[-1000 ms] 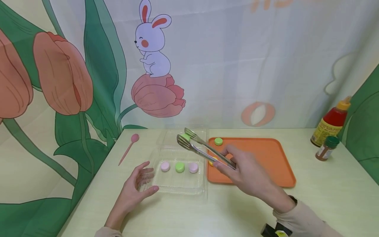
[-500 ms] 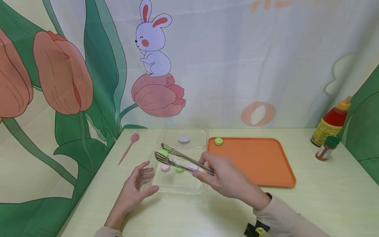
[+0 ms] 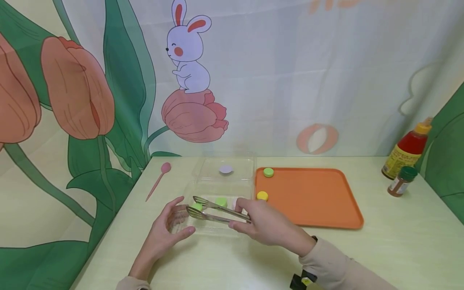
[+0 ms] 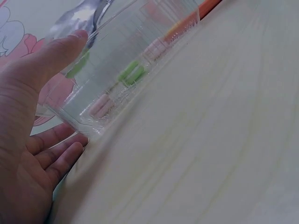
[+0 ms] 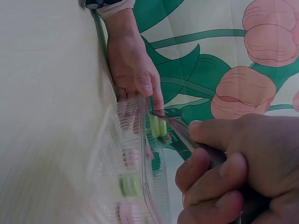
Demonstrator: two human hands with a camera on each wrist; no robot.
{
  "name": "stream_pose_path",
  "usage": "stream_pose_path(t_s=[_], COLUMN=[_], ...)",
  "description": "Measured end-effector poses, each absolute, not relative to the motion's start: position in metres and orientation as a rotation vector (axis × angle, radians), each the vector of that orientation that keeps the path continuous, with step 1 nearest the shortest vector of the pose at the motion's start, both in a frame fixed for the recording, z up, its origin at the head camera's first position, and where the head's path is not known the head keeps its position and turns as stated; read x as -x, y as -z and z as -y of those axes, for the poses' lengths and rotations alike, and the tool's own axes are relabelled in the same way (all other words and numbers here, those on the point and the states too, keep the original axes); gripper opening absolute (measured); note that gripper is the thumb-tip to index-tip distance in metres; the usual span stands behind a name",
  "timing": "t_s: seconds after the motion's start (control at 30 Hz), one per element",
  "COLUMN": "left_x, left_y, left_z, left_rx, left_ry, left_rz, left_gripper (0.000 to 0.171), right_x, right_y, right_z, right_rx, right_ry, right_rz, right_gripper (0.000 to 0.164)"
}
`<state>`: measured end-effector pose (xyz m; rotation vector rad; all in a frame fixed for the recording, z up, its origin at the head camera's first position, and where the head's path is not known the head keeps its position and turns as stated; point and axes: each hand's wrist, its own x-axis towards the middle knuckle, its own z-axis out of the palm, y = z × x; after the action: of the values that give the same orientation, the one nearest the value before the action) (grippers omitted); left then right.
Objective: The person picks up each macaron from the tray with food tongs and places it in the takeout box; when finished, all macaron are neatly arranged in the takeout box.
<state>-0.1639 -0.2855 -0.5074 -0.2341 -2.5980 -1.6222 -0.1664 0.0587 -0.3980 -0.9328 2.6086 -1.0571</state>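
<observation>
My right hand (image 3: 266,223) grips metal tongs (image 3: 214,218) whose tips pinch a green macaron (image 5: 159,126). The tongs reach over the left part of a clear plastic container (image 4: 140,39) with its lid (image 3: 210,164) laid back. Inside, a green macaron (image 3: 221,202) sits between two pink ones, the left pink macaron (image 4: 101,106) hidden in the head view. My left hand (image 3: 161,229) holds the container's near left corner, thumb at the rim and fingers along the side. A pale purple disc (image 3: 226,169) shows at the lid.
An orange tray (image 3: 311,197) right of the container bears a green macaron (image 3: 268,172) and a yellow macaron (image 3: 262,196). Behind it to the right stand a sauce bottle (image 3: 407,151) and a spice jar (image 3: 401,182). A pink spoon (image 3: 158,181) lies at the left.
My right hand has carried the green macaron in the tongs leftward and nearer, from over the lid to the container's left part. The left hand stays in place.
</observation>
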Motion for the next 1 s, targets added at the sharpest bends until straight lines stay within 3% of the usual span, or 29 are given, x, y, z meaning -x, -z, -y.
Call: stream_pose_path(t_s=[1.0], left_x=[0.161], left_y=[0.505], left_z=[0.284], left_rx=[0.266], left_ry=[1.637], left_rz=[2.580], left_gripper=[0.096], right_x=[0.169], right_y=[0.402], right_z=[-0.046], right_rx=[0.831], right_ry=[0.965], right_rz=[-2.618], right_gripper=[0.031])
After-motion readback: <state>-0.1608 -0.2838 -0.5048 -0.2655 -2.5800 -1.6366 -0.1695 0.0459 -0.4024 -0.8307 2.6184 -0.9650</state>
